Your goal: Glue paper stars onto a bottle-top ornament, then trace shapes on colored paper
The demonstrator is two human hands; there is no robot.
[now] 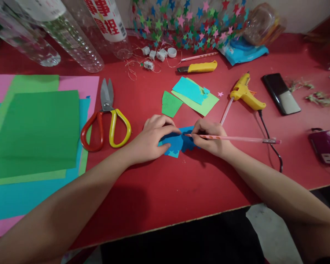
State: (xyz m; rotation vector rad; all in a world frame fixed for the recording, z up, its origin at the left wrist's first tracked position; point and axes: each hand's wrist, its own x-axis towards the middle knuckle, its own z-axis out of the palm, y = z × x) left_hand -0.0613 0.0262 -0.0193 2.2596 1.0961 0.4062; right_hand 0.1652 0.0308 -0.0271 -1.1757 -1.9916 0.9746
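Note:
My right hand [210,137] is closed around a pink pencil [239,138], its tip touching a piece of dark blue paper [188,143]. Flat on that paper lies my left hand [156,137], fingers stretched out and pressing it to the table. Below the left fingers, a small light blue paper star [171,153] sits at the paper's lower edge. Just beyond the hands are a green paper scrap [170,103], a light green piece [206,106] and a turquoise piece [188,89] with a ragged edge.
Scissors [107,99] and stacked coloured sheets [38,132] lie left. A yellow glue gun [244,91], its cord, a phone [282,93] and a purple power adapter [326,146] are right. Behind are a yellow cutter [202,67], plastic bottles [71,40] and a star-covered container [187,25].

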